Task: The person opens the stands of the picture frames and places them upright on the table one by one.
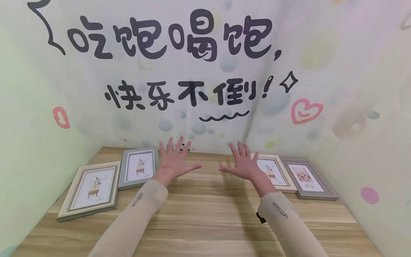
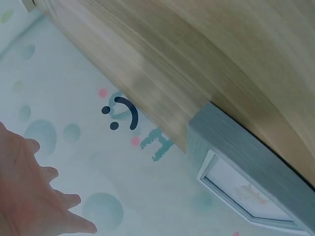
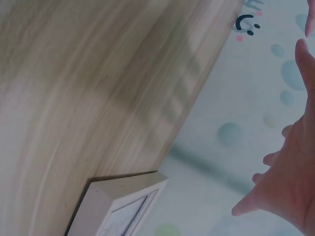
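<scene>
Fingers spread wide, my left hand [image 1: 173, 159] hovers over the back of the wooden table, holding nothing. Just left of it lies a blue-grey picture frame [image 1: 138, 167] with a potted-plant print; its corner also shows in the left wrist view [image 2: 246, 167]. Farther left is a cream and grey picture frame [image 1: 93, 189] with a similar print. My right hand [image 1: 243, 163] is likewise spread and empty, partly covering a cream picture frame [image 1: 275, 173]. That frame's white edge [image 3: 123, 196] appears low in the right wrist view. Beyond it sits a grey-brown frame [image 1: 307, 178] with a pinkish print.
The wooden table [image 1: 199, 217] runs back to a pale printed wall cloth [image 1: 192, 71] with large dark lettering, bubbles and hearts. Similar cloth walls flank the table on both sides. A dark band [image 1: 261, 217] shows at the right sleeve.
</scene>
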`<state>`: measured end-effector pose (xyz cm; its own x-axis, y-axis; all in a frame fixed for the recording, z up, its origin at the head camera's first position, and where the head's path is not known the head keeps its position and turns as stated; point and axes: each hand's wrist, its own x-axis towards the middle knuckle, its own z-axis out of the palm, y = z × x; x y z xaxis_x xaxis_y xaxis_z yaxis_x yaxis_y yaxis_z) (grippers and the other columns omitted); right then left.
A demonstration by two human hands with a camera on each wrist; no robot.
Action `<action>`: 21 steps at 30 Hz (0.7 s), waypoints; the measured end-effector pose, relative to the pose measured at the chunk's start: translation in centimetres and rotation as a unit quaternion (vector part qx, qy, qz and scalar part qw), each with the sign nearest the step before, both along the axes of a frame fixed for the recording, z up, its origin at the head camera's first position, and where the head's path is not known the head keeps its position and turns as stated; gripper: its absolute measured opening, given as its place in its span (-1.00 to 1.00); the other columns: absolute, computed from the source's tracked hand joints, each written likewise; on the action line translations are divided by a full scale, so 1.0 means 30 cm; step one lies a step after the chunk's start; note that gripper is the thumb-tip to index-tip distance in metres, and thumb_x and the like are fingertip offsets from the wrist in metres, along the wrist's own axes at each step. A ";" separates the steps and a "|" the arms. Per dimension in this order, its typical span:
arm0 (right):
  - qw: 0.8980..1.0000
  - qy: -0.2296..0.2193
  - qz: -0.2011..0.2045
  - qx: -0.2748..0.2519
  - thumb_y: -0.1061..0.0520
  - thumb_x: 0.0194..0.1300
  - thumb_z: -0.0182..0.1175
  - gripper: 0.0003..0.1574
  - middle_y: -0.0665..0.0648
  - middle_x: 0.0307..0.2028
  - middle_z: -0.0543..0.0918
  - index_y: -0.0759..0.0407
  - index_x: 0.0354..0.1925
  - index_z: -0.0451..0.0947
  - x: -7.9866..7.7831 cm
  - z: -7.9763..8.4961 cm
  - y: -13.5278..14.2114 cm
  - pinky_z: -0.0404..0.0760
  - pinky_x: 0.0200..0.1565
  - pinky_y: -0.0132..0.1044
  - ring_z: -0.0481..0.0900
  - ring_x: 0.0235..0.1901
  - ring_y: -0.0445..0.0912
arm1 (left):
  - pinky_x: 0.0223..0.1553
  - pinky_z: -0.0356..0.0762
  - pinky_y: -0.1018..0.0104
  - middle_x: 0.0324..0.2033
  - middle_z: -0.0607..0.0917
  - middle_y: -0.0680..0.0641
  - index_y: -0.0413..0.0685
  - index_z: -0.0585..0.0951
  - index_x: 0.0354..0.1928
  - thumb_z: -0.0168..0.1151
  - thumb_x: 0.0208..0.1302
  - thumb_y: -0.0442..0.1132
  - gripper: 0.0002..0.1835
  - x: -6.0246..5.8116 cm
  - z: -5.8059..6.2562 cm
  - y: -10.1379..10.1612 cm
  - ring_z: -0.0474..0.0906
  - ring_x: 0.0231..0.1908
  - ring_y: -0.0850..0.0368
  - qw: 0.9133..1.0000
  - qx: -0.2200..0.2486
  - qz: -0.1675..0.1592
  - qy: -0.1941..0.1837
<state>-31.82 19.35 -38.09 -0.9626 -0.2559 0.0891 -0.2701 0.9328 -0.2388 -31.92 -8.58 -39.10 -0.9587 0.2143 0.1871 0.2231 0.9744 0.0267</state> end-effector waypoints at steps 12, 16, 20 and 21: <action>1.000 0.016 0.014 0.007 -0.56 0.09 0.22 0.38 0.29 0.59 -0.14 -0.03 0.60 -0.15 0.003 0.008 -0.011 -0.23 0.36 0.60 -0.23 0.56 0.34 | 0.44 -0.30 -0.52 0.60 -0.07 -0.09 0.22 0.05 0.58 -0.13 0.01 0.72 0.17 0.013 0.026 -0.005 -0.19 0.55 -0.38 1.000 -0.009 0.002 0.009; 0.999 0.026 0.022 0.005 -0.56 0.10 0.23 0.36 0.28 0.59 -0.09 -0.03 0.60 -0.11 0.006 0.013 -0.019 -0.17 0.38 0.58 -0.18 0.56 0.33 | 0.46 -0.28 -0.49 0.60 -0.04 -0.10 0.21 0.06 0.58 -0.08 0.02 0.70 0.16 0.013 0.026 -0.009 -0.19 0.55 -0.38 1.000 0.001 0.001 0.013; 0.999 0.030 0.026 0.008 -0.55 0.11 0.22 0.34 0.27 0.59 -0.07 -0.02 0.59 -0.10 0.008 0.017 -0.025 -0.10 0.38 0.57 -0.13 0.55 0.33 | 0.50 -0.25 -0.42 0.60 -0.04 -0.12 0.17 0.08 0.58 -0.04 0.07 0.65 0.14 0.013 0.026 -0.016 -0.22 0.55 -0.37 1.000 0.016 -0.004 0.011; 0.999 0.028 0.027 0.006 -0.54 0.12 0.22 0.34 0.27 0.59 -0.07 -0.01 0.59 -0.10 0.009 0.019 -0.025 -0.09 0.39 0.56 -0.13 0.55 0.33 | 0.51 -0.25 -0.40 0.60 -0.04 -0.13 0.16 0.09 0.57 -0.03 0.08 0.64 0.13 0.016 0.028 -0.018 -0.22 0.55 -0.37 1.000 0.020 -0.005 0.009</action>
<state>-31.55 18.59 -37.53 -0.9406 -0.3096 0.1394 -0.3336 0.9191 -0.2097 -31.45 -9.12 -38.26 -0.9531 0.2159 0.2119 0.2334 0.9704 0.0611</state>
